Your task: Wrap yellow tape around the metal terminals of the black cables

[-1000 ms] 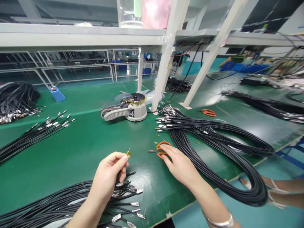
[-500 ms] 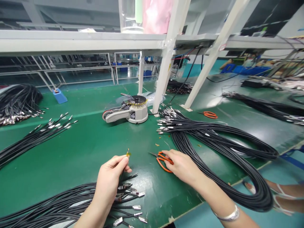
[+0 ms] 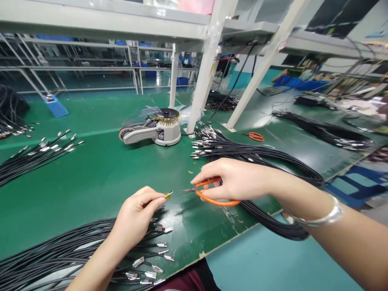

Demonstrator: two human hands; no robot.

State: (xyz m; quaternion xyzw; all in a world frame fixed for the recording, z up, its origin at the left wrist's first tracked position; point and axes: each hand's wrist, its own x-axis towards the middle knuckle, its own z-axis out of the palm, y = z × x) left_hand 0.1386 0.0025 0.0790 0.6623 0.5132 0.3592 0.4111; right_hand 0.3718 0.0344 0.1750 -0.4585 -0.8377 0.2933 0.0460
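Between the thumb and fingers of my left hand (image 3: 138, 212) is a cable end (image 3: 170, 193) with a metal tip and a bit of yellow tape (image 3: 167, 197) on it. My right hand (image 3: 235, 180) is closed around orange-handled scissors (image 3: 218, 201), held above the table with their thin blades pointing left at the cable end. A small gap separates the blade tips from the cable end. Below my left hand lies a bundle of black cables (image 3: 75, 242) with silver metal connectors.
A grey tape dispenser (image 3: 166, 133) stands behind my hands, near white shelf posts (image 3: 197, 85). Looped cable bundles (image 3: 273, 159) lie to the right, with another orange-handled pair of scissors (image 3: 256, 136) beyond. More cables (image 3: 39, 155) and a blue holder (image 3: 56, 106) are at left.
My right hand has lifted the scissors off the table and brought them left towards the cable end. The cable end in my left hand has tilted to the right. The view has shifted down.
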